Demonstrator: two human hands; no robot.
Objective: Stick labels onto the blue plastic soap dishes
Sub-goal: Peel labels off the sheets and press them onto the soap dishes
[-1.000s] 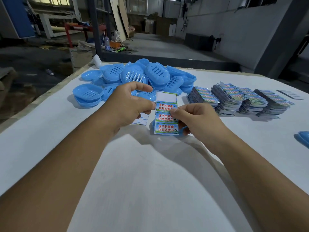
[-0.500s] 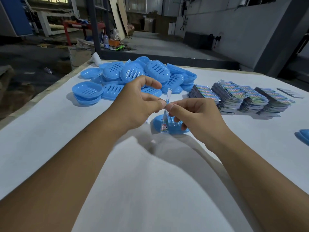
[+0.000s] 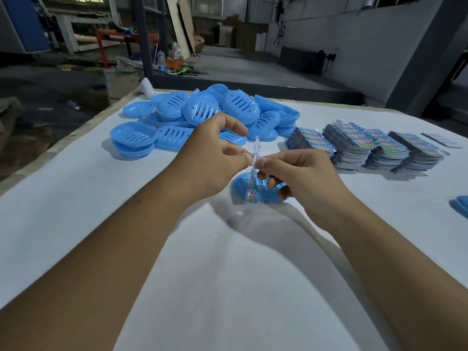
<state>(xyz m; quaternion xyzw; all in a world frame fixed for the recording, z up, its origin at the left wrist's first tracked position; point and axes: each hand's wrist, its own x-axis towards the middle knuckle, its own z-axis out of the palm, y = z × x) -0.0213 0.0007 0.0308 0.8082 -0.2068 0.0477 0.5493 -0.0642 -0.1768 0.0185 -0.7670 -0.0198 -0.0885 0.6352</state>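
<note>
1. Since one second ago, the label strip (image 3: 254, 171) has turned from facing the camera to edge-on, and both hands have come together above the single soap dish (image 3: 260, 188).
2. Left hand (image 3: 212, 158) pinches the strip from its left side with thumb and finger closed on it; the right hand (image 3: 298, 176) pinches it from the right in the same closed grip.
3. Strip hangs upright between the two hands, and its lower end is over the near rim of the single dish, which lies on the white surface (image 3: 76, 198).
4. Pile of soap dishes (image 3: 202, 115) lies behind the hands, near the far left edge of the surface.
5. Stacks of labels (image 3: 367, 148) stand to the right, well apart from the single dish.
6. Wide bare room is open on the surface in front of the hands and at the left.
7. Another blue dish (image 3: 459, 206) is cut off by the right border.
8. Right hand hides part of the single dish, and the print on the strip is too small to read.
</note>
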